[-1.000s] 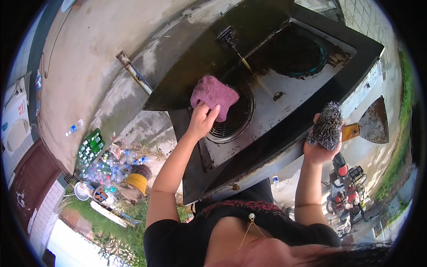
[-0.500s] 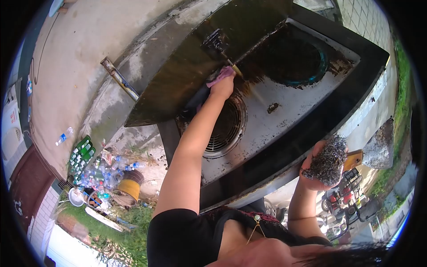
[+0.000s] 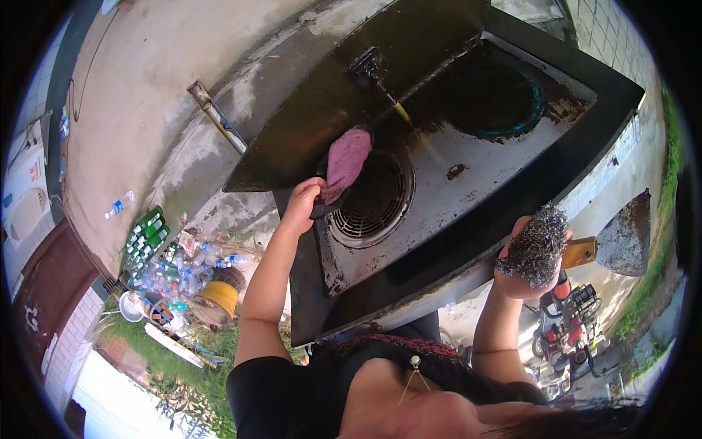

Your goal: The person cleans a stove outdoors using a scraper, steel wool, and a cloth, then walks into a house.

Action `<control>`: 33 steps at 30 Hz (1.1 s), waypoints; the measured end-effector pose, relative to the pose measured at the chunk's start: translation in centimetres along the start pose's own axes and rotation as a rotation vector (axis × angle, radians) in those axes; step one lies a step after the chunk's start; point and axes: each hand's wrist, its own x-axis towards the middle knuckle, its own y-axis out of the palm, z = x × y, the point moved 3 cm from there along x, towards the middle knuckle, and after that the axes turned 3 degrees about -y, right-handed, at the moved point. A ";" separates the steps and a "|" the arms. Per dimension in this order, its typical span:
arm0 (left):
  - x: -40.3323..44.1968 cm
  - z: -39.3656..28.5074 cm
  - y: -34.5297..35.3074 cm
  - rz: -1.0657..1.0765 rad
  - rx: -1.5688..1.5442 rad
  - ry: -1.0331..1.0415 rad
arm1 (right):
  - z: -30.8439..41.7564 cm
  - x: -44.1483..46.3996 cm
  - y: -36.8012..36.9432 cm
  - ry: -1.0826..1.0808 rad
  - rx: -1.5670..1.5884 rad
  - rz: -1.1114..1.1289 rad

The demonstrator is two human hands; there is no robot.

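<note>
My left hand (image 3: 301, 205) pinches one end of a pink cloth (image 3: 348, 162) with a dark edge, by the dark upright panel (image 3: 300, 139) of a grimy two-burner gas stove (image 3: 468, 197). The cloth hangs partly over the near round burner opening (image 3: 373, 208). My right hand (image 3: 521, 274), closed, has a clump of steel wool (image 3: 537, 247) in it. A scraper (image 3: 621, 238) with a wooden handle and wide metal blade sticks out behind that hand; its grip is hidden. A dark-headed tool with a yellowish handle (image 3: 398, 110) lies against the panel.
Green bottles (image 3: 148, 233) and a heap of plastic bottles (image 3: 175, 278) lie on the ground at left, near a yellow bucket (image 3: 219, 296). A metal post (image 3: 217, 117) juts out beside the panel. A red motor vehicle (image 3: 567, 325) stands at lower right.
My left hand has drawn back from the yellowish handle toward the stove's left edge, bringing the pink cloth, which now shows at full length. My right hand keeps the steel wool in about the same place.
</note>
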 end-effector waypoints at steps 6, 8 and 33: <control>-15.2 -4.3 -2.5 0.232 -0.340 0.044 | -0.2 -0.3 -2.3 -0.038 -0.014 -0.082; -17.5 -5.5 -1.9 0.232 -0.351 0.123 | -0.4 -0.3 -1.6 -0.087 -0.099 -0.125; 3.5 4.1 1.1 -0.097 1.222 0.532 | 0.7 0.6 -3.1 -0.123 -0.213 -0.024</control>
